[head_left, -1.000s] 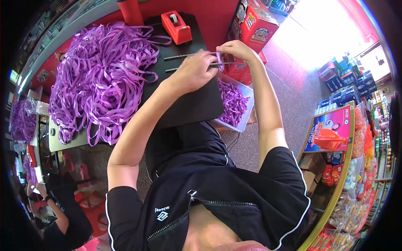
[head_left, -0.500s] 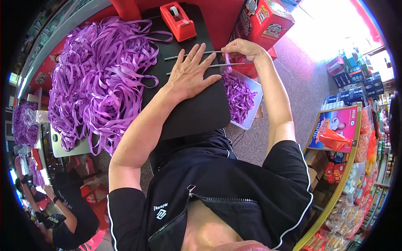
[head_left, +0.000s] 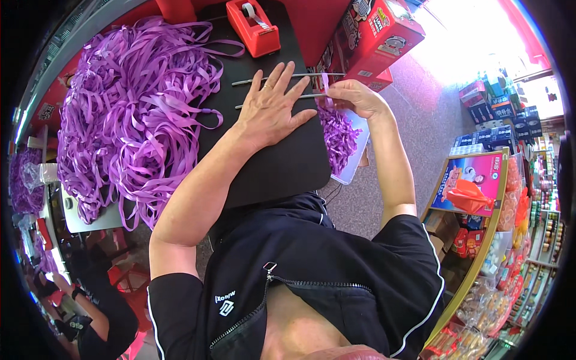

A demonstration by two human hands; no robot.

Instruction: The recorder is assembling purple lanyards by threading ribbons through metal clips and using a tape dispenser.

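Observation:
My left hand [head_left: 273, 111] lies flat with its fingers spread on a black board [head_left: 276, 171], across two thin metal rods [head_left: 242, 83] that run side by side. A narrow purple ribbon [head_left: 325, 80] is looped over the rods past the board's right edge. There my right hand [head_left: 355, 98] is closed, thumb and fingers pinched at the near rod on the ribbon; its exact grip is partly hidden. Below this hand, a whitish bin [head_left: 359, 153] holds a heap of short purple ribbon pieces [head_left: 339, 141].
A large pile of purple ribbon strands [head_left: 144, 120] covers the left side. A red tape dispenser [head_left: 254, 30] stands at the board's far end. Red boxes [head_left: 384, 36] rise beyond my right hand. A display counter [head_left: 480, 240] with packaged goods curves along the right.
My right hand has come nearer, from the far rod to the near rod, with the ribbon now standing across the far rod. My left hand stays flat on the rods. The view has shifted slightly.

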